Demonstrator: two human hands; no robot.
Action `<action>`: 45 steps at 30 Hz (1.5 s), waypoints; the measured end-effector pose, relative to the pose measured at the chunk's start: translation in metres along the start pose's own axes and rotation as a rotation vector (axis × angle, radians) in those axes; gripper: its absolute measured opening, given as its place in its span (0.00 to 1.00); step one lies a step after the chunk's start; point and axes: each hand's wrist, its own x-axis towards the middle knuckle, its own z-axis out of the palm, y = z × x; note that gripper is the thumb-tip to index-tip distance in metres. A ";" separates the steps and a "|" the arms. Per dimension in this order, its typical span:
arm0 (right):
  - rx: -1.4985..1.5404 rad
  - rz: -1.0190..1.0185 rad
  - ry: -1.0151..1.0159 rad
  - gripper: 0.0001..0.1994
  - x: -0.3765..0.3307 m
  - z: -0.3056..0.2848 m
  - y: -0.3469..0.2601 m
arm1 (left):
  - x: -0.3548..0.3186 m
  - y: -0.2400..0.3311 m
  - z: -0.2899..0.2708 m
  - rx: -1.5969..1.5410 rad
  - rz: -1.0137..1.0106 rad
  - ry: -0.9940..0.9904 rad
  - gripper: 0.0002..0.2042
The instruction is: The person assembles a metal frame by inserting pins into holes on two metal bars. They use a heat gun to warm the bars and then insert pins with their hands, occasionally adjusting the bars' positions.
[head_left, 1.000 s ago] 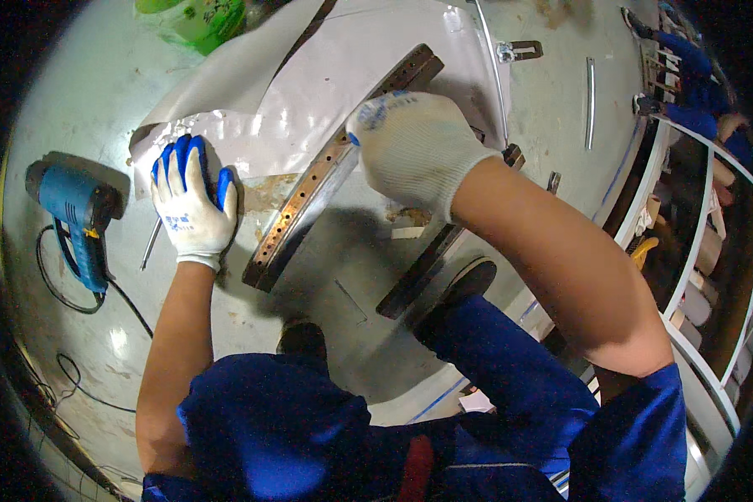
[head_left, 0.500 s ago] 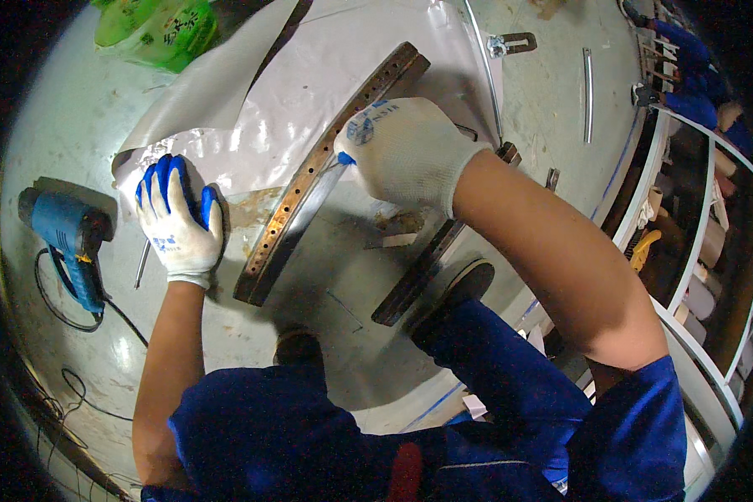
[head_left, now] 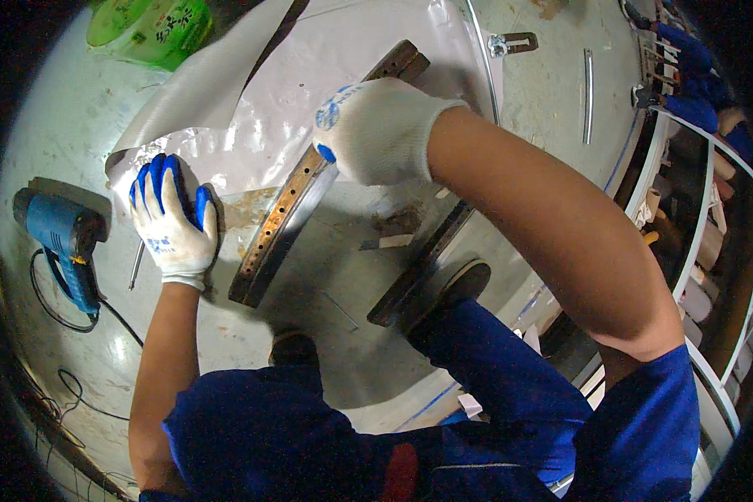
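A curved, rust-brown metal bar [head_left: 278, 219] with a row of small holes stands on edge, along the rim of a glossy pale plastic sheet [head_left: 280, 100]. My right hand [head_left: 376, 134], in a white glove with blue-coated fingers, is closed over the middle of the bar. Its fingertips are mostly hidden, and I cannot see what is in them. My left hand [head_left: 171, 222], in a matching glove, lies flat on the sheet's near left edge with fingers stretched out. By its wrist, a thin metal rod [head_left: 137, 264] is on the floor.
A blue heat gun [head_left: 58, 230] with a black cord lies at left. A green plastic bag [head_left: 155, 29] rests at far left. Another dark metal bar [head_left: 414, 272] is by my foot. A slotted metal bracket [head_left: 513, 43] and a shiny strip [head_left: 588, 96] lie far right, near a loaded rack [head_left: 686, 226].
My right hand has shifted left across the bar, with its forearm swinging along. The left hand remains flat on the sheet. The whole view has shifted slightly.
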 end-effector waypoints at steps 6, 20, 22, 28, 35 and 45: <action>0.075 0.026 0.124 0.10 0.003 0.007 -0.019 | 0.001 0.001 0.002 -0.014 0.000 0.010 0.31; 0.180 0.416 0.058 0.10 -0.024 0.002 -0.090 | 0.002 0.002 -0.002 -0.008 -0.017 -0.016 0.31; 0.202 0.478 0.013 0.12 -0.040 -0.027 -0.083 | 0.002 0.002 -0.004 0.001 -0.015 -0.025 0.32; 0.130 0.485 -0.011 0.12 -0.060 0.006 -0.072 | -0.002 -0.001 -0.004 -0.123 0.032 0.075 0.37; 0.252 0.453 0.197 0.10 -0.061 0.044 -0.062 | -0.099 0.057 -0.052 -0.209 0.015 -0.291 0.48; 0.082 0.248 0.197 0.11 -0.043 0.023 -0.051 | -0.106 0.083 -0.066 -0.093 -0.239 -0.497 0.40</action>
